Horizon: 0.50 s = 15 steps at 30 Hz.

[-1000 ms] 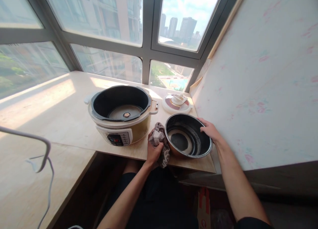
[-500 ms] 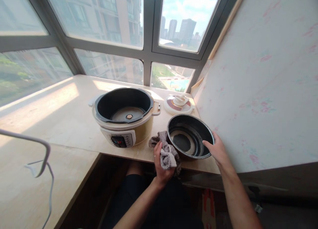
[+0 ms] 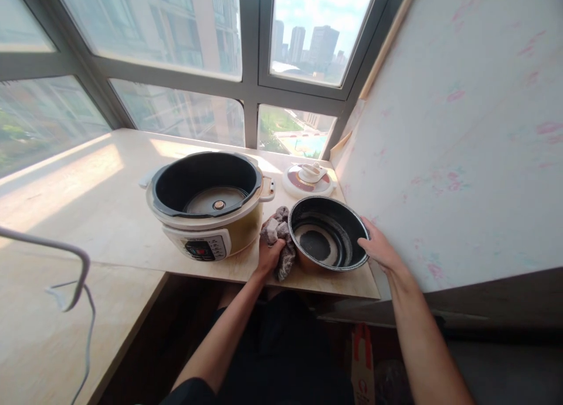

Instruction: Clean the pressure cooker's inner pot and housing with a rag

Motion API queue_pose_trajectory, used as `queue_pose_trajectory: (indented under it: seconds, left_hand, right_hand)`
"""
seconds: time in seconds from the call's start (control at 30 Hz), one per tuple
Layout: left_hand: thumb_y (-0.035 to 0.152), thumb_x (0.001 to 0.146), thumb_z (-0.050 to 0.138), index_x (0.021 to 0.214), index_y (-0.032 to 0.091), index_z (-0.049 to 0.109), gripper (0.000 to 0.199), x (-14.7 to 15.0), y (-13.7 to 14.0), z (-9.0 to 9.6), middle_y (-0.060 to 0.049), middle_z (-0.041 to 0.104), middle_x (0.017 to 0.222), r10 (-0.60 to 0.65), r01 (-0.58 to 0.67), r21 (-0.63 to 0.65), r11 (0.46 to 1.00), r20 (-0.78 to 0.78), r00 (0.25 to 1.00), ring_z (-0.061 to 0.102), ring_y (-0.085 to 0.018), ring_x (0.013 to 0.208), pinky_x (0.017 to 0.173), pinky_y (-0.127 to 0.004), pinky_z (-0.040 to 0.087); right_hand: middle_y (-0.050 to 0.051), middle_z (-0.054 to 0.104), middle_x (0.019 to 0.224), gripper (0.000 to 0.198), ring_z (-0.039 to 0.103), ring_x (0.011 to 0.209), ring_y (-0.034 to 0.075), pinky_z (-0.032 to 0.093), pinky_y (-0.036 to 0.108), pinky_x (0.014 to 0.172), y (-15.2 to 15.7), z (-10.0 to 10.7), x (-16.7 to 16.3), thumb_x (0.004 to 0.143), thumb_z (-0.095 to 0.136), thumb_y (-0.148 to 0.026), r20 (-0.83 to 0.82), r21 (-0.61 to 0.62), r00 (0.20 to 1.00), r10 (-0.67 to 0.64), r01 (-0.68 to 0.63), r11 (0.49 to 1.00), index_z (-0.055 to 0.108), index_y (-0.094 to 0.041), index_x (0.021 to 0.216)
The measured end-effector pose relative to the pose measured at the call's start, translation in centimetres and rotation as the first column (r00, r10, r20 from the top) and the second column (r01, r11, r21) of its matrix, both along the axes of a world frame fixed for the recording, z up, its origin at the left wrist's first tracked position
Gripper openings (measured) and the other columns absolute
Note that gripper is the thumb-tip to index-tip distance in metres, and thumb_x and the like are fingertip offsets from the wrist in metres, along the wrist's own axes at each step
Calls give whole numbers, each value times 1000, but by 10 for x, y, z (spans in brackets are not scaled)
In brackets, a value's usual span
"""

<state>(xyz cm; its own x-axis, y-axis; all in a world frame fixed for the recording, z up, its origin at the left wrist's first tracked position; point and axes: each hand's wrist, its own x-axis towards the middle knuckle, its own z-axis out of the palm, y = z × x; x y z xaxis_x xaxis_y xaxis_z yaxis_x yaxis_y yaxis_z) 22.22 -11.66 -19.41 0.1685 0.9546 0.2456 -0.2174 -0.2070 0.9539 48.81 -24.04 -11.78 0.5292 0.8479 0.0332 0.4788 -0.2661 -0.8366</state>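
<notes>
My right hand (image 3: 377,245) grips the right rim of a dark round inner pot (image 3: 317,248), thumb over the edge. The pot is tilted towards me and its inside bottom shows a worn ring. My left hand (image 3: 269,257) is closed round a bunched grey-brown cloth (image 3: 281,235) against the pot's left outer side. Left of the cloth stands an electric pressure cooker (image 3: 240,229), lidless, its black interior showing a round heating plate (image 3: 215,201). Behind the pot lies the cooker's lid (image 3: 309,180), white with a brownish-red top and a knob.
Everything stands on a pale wooden counter (image 3: 109,217) below large windows. A flower-patterned wall (image 3: 461,159) rises close on the right. At the left, a grey curved bar (image 3: 81,264) and a thin cable cross the foreground. A paper bag (image 3: 363,364) is below the counter.
My left hand and the cloth have moved up and left, from the pot's front left to its left side. The view has shifted slightly; my right hand keeps its grip on the rim.
</notes>
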Motion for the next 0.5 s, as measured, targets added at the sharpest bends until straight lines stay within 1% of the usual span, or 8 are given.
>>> queue_pose_trajectory:
  seconds: [0.07, 0.13, 0.2, 0.3, 0.33, 0.4, 0.5]
  left_hand:
    - [30, 72, 62, 126, 22, 63, 55, -2, 4, -7, -8, 71, 120, -7, 7, -48, 999, 12, 1000, 61, -30, 128, 118, -48, 39]
    - [32, 74, 61, 124, 23, 65, 51, -4, 5, -14, -9, 73, 117, 14, -13, -74, 997, 18, 1000, 60, -30, 128, 118, -49, 38]
    - [34, 74, 61, 123, 23, 65, 50, -7, 5, -19, -9, 73, 117, 25, -24, -75, 997, 14, 1000, 60, -30, 128, 119, -49, 36]
    - [35, 75, 63, 124, 23, 64, 51, -11, 3, -19, -9, 72, 119, 11, -11, -54, 998, -16, 1000, 60, -30, 128, 120, -49, 35]
    - [35, 74, 64, 125, 22, 64, 52, -12, 2, -17, -10, 71, 119, 8, -9, -44, 999, -26, 1000, 60, -31, 128, 120, -50, 34]
    - [33, 74, 65, 126, 22, 64, 53, -13, -4, -14, -11, 70, 123, 10, -10, -11, 1000, -33, 999, 59, -31, 129, 120, -50, 35]
    - [29, 76, 65, 132, 20, 59, 58, -13, -23, -11, -12, 64, 134, 34, -32, 57, 998, -26, 999, 56, -31, 133, 119, -50, 37]
  right_hand:
    - [5, 68, 135, 78, 62, 124, 28, 45, 40, 112, 6, -1, 4, 61, 53, -16, -21, 13, 1000, 21, -20, 1000, 60, -21, 138]
    - [5, 66, 141, 80, 58, 131, 28, 41, 40, 116, 13, -3, 8, 60, 53, -15, -54, 34, 998, 41, -39, 999, 60, -20, 140]
    - [6, 65, 142, 81, 57, 135, 28, 37, 40, 119, 20, -4, 13, 58, 54, -15, -75, 40, 995, 69, -66, 997, 62, -19, 138]
    - [6, 65, 143, 80, 54, 137, 28, 35, 40, 121, 32, -2, 23, 55, 56, -13, -109, 41, 989, 102, -98, 994, 66, -19, 134]
    - [5, 65, 142, 80, 55, 137, 28, 36, 40, 120, 36, -1, 26, 55, 57, -13, -135, 36, 985, 109, -105, 994, 66, -19, 135]
    - [4, 68, 137, 81, 61, 130, 27, 44, 41, 115, 45, 2, 32, 56, 59, -13, -210, 6, 970, 125, -127, 992, 65, -21, 136]
    - [4, 76, 121, 82, 72, 107, 28, 55, 44, 100, 64, 6, 39, 55, 60, -12, -309, -75, 943, 127, -157, 985, 65, -21, 137]
